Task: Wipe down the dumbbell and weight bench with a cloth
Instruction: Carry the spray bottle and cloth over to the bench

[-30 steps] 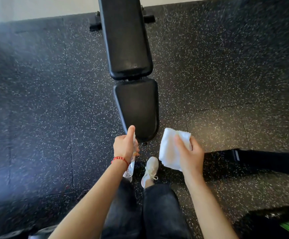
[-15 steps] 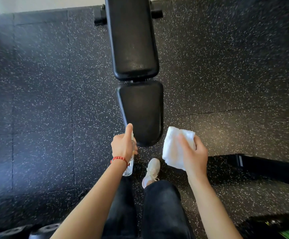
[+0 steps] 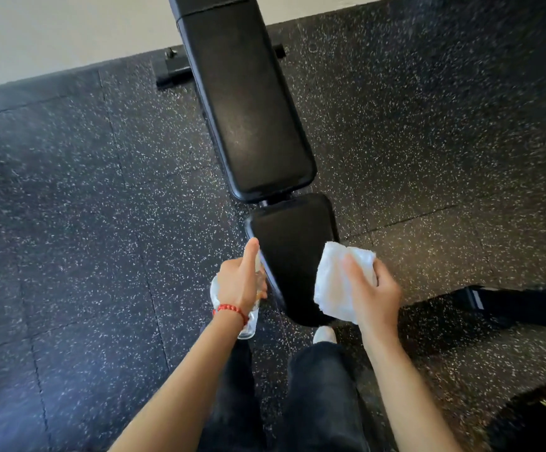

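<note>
A black padded weight bench (image 3: 252, 119) runs from the top middle down to its short seat pad (image 3: 292, 243) just in front of me. My left hand (image 3: 240, 282) grips a clear spray bottle (image 3: 248, 324) at the seat pad's left edge, with the index finger raised on top. My right hand (image 3: 371, 293) holds a folded white cloth (image 3: 332, 282) over the seat pad's right near corner. No dumbbell shows in this view.
Black speckled rubber floor tiles (image 3: 102, 223) lie all around the bench. A pale wall (image 3: 53, 34) stands at the top left. A dark bag or strap (image 3: 509, 305) lies on the floor to the right. My legs and one white shoe (image 3: 323, 334) are below the seat.
I have come closer to the bench, so it looks larger and tilted. Both hands now reach the seat pad's edges, the cloth over its right corner.
</note>
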Demonstrator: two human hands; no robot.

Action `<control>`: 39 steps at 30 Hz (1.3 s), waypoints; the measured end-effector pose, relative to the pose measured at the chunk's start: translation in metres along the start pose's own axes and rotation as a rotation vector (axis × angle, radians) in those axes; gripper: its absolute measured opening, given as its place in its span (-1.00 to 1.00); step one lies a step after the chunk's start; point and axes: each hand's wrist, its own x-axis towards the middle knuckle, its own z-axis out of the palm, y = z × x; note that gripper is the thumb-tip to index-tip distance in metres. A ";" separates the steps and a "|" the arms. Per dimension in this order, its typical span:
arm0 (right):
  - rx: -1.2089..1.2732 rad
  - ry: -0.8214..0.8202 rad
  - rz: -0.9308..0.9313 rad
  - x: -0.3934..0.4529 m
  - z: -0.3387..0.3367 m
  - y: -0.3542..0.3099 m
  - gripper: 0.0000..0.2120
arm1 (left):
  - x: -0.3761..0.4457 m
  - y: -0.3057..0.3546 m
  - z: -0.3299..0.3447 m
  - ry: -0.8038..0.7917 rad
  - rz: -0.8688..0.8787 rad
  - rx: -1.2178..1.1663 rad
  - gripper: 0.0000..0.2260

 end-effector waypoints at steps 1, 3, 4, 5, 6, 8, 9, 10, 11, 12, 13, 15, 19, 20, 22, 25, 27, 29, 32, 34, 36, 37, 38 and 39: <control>0.004 0.011 0.005 -0.003 0.016 -0.006 -0.93 | 0.010 0.007 -0.011 -0.004 0.034 0.030 -0.41; 0.012 0.037 -0.006 -0.010 0.043 -0.019 -0.92 | 0.029 0.023 -0.032 -0.008 0.080 0.058 -0.39; 0.013 0.048 -0.017 -0.011 0.056 -0.025 -0.91 | 0.039 0.031 -0.041 -0.009 0.092 0.053 -0.40; 0.018 0.057 -0.016 -0.013 0.067 -0.030 -0.92 | 0.050 0.039 -0.049 -0.012 0.101 0.058 -0.40; 0.031 0.064 -0.002 -0.013 0.077 -0.034 -0.93 | 0.058 0.047 -0.056 -0.016 0.109 0.068 -0.40; 0.041 0.077 0.014 -0.011 0.092 -0.042 -0.95 | 0.073 0.060 -0.066 -0.029 0.123 0.087 -0.39; 0.034 0.084 0.011 -0.009 0.098 -0.046 -0.95 | 0.080 0.065 -0.069 -0.033 0.133 0.086 -0.39; 0.028 0.092 0.009 -0.007 0.103 -0.049 -0.95 | 0.086 0.070 -0.072 -0.032 0.139 0.091 -0.39; 0.024 0.104 0.008 -0.004 0.107 -0.052 -0.95 | 0.091 0.074 -0.074 -0.027 0.138 0.094 -0.40; 0.022 0.115 0.006 -0.001 0.110 -0.056 -0.95 | 0.097 0.078 -0.075 -0.022 0.127 0.091 -0.42; 0.024 0.121 -0.002 0.002 0.113 -0.059 -0.96 | 0.102 0.081 -0.075 -0.017 0.114 0.091 -0.44; 0.025 0.123 -0.024 0.010 0.117 -0.065 -0.92 | 0.111 0.091 -0.074 -0.024 0.099 0.102 -0.41; 0.044 0.122 -0.026 0.029 0.128 -0.076 -0.94 | 0.126 0.113 -0.065 -0.042 0.103 0.112 -0.29; 0.050 0.123 -0.024 0.035 0.131 -0.080 -0.95 | 0.130 0.120 -0.063 -0.049 0.099 0.094 -0.32; 0.076 0.121 -0.017 0.047 0.136 -0.088 -0.96 | 0.138 0.136 -0.058 -0.046 0.083 0.046 -0.41; 0.101 0.123 -0.011 0.069 0.145 -0.102 -0.93 | 0.155 0.157 -0.051 -0.019 0.080 0.000 -0.48; 0.103 0.111 -0.004 0.083 0.150 -0.112 -0.94 | 0.166 0.170 -0.048 0.019 0.079 0.012 -0.49; 0.100 0.097 -0.015 0.095 0.154 -0.123 -0.94 | 0.176 0.181 -0.047 0.046 0.083 0.026 -0.45; 0.094 0.073 -0.032 0.111 0.163 -0.140 -0.94 | 0.189 0.198 -0.047 0.079 0.095 0.040 -0.37; 0.087 0.060 -0.042 0.121 0.171 -0.150 -0.95 | 0.198 0.210 -0.049 0.075 0.094 0.040 -0.33; 0.094 0.047 -0.035 0.131 0.181 -0.160 -0.94 | 0.208 0.222 -0.051 0.065 0.081 0.041 -0.31; 0.103 0.041 -0.032 0.136 0.187 -0.165 -0.93 | 0.213 0.228 -0.053 0.065 0.074 0.046 -0.32; 0.109 0.036 -0.037 0.140 0.193 -0.169 -0.92 | 0.218 0.234 -0.055 0.068 0.069 0.047 -0.34; 0.109 0.034 -0.047 0.144 0.199 -0.174 -0.90 | 0.222 0.240 -0.057 0.068 0.073 0.044 -0.35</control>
